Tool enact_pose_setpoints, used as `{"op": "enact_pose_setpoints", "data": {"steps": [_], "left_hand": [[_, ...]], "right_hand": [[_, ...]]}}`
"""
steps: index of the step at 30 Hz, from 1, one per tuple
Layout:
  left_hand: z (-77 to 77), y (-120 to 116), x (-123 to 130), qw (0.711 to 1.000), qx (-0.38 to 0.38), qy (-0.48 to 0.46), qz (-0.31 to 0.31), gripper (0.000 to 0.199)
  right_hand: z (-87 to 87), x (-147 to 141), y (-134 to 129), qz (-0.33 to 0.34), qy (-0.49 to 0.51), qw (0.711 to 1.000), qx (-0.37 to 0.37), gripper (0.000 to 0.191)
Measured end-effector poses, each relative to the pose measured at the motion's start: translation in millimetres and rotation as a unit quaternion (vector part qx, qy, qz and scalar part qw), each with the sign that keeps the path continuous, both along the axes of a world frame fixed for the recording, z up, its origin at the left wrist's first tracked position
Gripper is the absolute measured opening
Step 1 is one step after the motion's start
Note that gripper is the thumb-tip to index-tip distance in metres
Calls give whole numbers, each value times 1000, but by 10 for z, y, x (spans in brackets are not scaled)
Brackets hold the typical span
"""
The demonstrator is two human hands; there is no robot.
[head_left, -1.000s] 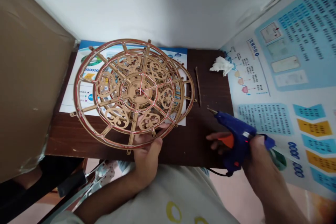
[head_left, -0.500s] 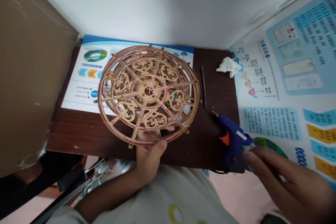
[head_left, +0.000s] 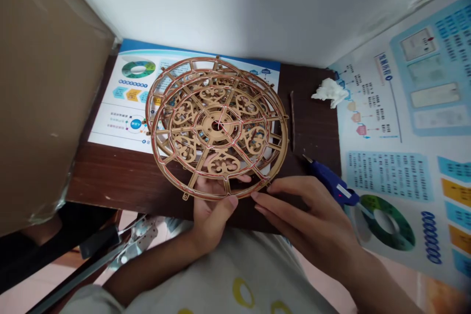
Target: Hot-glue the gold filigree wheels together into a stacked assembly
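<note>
A round, golden-brown openwork wheel frame (head_left: 206,126) with scroll patterns, spokes and thin red and white wires along its rings is held tilted above the table. My left hand (head_left: 211,221) grips its near edge, thumb on the rim and fingers underneath, partly seen through the gaps. At the lower right rim, the fingertips of my right hand (head_left: 312,216) pinch the edge. More frames of the same kind (head_left: 156,76) lie beneath it, overlapping. A blue hot glue gun (head_left: 333,181) lies right of the wheel, its handle hidden behind my right hand.
A thin dark stick (head_left: 292,120) lies right of the wheel, and crumpled white tissue (head_left: 329,92) is farther back. Printed sheets cover part of the dark table (head_left: 110,174) and the right side. A white wall (head_left: 221,5) closes the back; a brown cardboard panel (head_left: 47,83) stands left.
My right hand has moved left from beside the glue gun's rear end to the wheel's rim. The held frame has shifted against the frames below, showing more of them at upper left.
</note>
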State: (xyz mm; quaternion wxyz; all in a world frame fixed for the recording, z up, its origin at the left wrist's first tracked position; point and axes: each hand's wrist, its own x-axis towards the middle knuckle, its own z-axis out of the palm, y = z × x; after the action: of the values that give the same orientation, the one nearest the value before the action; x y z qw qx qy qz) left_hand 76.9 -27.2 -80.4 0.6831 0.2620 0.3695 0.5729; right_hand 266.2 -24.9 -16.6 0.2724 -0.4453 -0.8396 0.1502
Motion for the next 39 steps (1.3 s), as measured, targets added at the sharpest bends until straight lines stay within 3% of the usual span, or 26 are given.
{"op": "enact_pose_setpoints", "data": {"steps": [23,33,39], "left_hand": [[-41,-27,-1,1000,13,15,-6,56],[-17,-34,3,1000,19,3,-20,55],[-46,-42,13,1000,26,-14,-9,51]], "right_hand": [[14,-71,54,-8,40,999,-29,16],[0,-163,90,28,41,998,-49,14],[45,-165,120,34,3,999,-22,13]]}}
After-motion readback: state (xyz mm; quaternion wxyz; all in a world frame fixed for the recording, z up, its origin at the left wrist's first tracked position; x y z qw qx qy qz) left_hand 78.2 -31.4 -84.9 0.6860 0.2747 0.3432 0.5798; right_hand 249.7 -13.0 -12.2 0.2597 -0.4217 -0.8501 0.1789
